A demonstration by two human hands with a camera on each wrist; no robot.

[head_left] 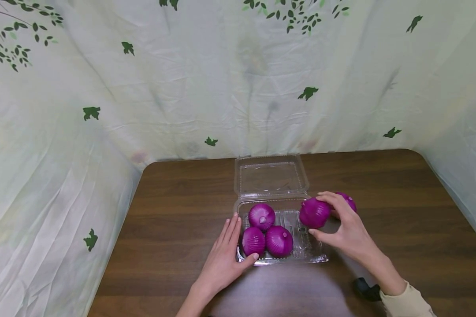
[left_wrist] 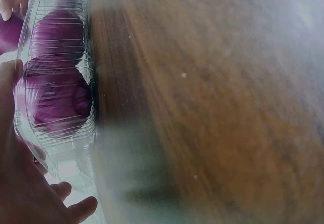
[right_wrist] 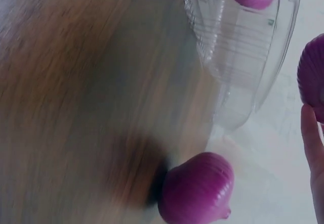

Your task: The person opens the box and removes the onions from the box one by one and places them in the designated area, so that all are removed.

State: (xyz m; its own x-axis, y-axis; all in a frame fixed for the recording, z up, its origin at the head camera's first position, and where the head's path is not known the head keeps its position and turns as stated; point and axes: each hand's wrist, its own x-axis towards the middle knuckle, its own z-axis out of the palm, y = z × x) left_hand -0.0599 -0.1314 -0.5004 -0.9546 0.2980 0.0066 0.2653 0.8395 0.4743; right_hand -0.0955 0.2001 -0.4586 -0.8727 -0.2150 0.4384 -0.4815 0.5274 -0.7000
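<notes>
A clear plastic clamshell container (head_left: 307, 253) lies on the table with its lid (head_left: 271, 176) folded back. Three purple onions sit in its left part: one at the back (head_left: 262, 216), one at front left (head_left: 253, 241) and one beside it (head_left: 279, 241). My left hand (head_left: 225, 259) rests along the container's left side, fingers straight, thumb at the front rim. Over the container's right side, my right hand (head_left: 347, 226) holds another purple onion (head_left: 314, 213) between thumb and fingers. One more onion (right_wrist: 197, 189) sits on the table to the right, partly hidden behind that hand in the head view.
The brown wooden table (head_left: 174, 229) has rounded back corners. A pale cloth curtain (head_left: 206, 88) with leaf prints hangs behind it and at both sides. A black object (head_left: 366, 289) shows beside the right wrist.
</notes>
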